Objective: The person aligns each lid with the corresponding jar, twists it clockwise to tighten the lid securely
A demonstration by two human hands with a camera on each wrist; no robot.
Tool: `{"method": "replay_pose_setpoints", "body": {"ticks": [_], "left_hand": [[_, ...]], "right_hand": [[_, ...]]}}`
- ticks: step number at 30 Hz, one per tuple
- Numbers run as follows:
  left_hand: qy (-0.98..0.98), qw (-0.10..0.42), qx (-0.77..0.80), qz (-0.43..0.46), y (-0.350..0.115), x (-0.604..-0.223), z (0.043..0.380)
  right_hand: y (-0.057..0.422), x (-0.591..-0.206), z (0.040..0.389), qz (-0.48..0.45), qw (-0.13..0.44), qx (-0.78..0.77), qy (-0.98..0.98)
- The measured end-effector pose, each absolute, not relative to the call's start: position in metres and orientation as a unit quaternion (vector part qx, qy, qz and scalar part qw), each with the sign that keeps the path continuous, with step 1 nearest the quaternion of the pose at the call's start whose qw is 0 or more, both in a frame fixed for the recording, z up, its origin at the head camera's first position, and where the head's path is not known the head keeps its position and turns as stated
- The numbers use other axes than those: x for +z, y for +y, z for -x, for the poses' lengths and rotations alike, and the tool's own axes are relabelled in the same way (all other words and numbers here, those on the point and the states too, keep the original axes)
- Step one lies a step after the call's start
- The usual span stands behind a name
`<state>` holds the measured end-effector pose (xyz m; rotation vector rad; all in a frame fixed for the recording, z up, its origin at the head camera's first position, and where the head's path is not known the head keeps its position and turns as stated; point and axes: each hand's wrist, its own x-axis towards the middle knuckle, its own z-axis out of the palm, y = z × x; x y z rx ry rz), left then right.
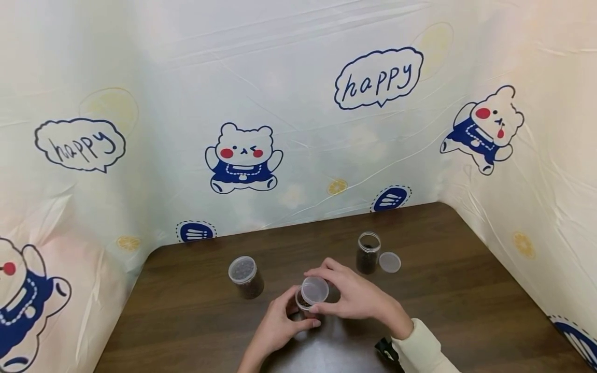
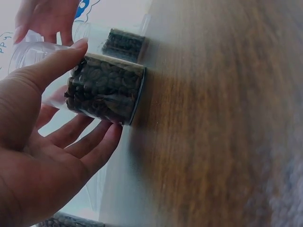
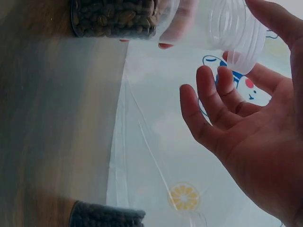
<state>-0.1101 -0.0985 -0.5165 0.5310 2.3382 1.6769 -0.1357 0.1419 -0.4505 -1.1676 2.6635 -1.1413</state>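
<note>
A clear plastic jar (image 2: 106, 87) of dark coffee beans stands upright on the table before me, filled about halfway in the left wrist view. Its sides are gripped by my left hand (image 1: 275, 324), thumb on one side and fingers round the other. Over its mouth, my right hand (image 1: 356, 295) pinches a translucent round lid (image 1: 315, 289) between thumb and fingers. The lid sits tilted, off-centre on the rim; whether any thread is engaged I cannot tell. Other right-hand fingers spread loosely beside it in the right wrist view.
To the left stands a lidded jar (image 1: 247, 280) with dark contents. At the back right is an open jar (image 1: 368, 255) partly filled with dark beans, its lid (image 1: 389, 262) lying flat beside it. Printed cloth (image 1: 303, 155) hangs behind the brown wooden table (image 1: 186, 321).
</note>
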Motion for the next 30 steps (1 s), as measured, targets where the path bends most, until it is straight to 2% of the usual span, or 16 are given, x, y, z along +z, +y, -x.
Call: {"method": "replay_pose_setpoints", "body": {"ticks": [6, 17, 30], "left_hand": [[0.8, 0.105, 0.564, -0.178, -0.098, -0.517, 0.109], [0.795, 0.106, 0.572, -0.175, -0.099, -0.517, 0.108], [0.796, 0.11, 0.573, -0.163, -0.098, -0.514, 0.107]], "right_hand": [[0.134, -0.452, 0.136, 0.379, 0.003, -0.372, 0.847], [0.128, -0.447, 0.134, 0.377, 0.035, -0.367, 0.85], [0.13, -0.454, 0.137, 0.389, 0.006, -0.361, 0.847]]}}
